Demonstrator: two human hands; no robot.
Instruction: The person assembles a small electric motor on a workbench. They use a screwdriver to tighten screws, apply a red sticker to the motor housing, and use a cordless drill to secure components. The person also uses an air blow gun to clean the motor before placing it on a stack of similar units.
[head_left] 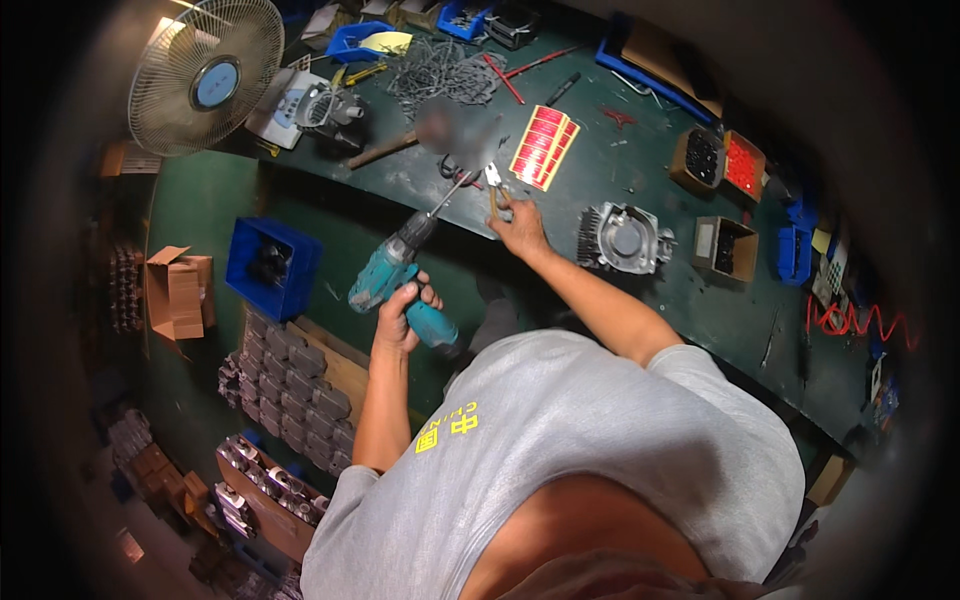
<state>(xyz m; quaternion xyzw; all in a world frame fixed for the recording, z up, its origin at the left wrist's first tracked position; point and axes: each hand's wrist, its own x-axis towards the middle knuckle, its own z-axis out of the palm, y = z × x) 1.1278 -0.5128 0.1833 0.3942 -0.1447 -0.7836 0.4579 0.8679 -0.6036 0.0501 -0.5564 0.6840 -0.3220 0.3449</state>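
My left hand (405,312) is wrapped round the grip of a teal cordless drill (384,272), held off the front edge of the bench. Its long bit (449,194) points up and right, the tip over the bench edge near a small dark looped part I cannot make out. In my right hand (522,230) is a pair of pliers (494,188) with yellowish handles, jaws pointing away from me close to the bit's tip. A wooden handle (383,150) lies just beyond, its far end lost in a blurred patch. Right of my right hand sits a finned metal housing (628,240).
The green bench (540,290) carries a red label sheet (545,147), a heap of grey cords or wires (445,75), small parts boxes (742,165) and a fan (215,83). A blue crate (272,268), open carton (180,292) and stacked grey castings (285,385) stand at left.
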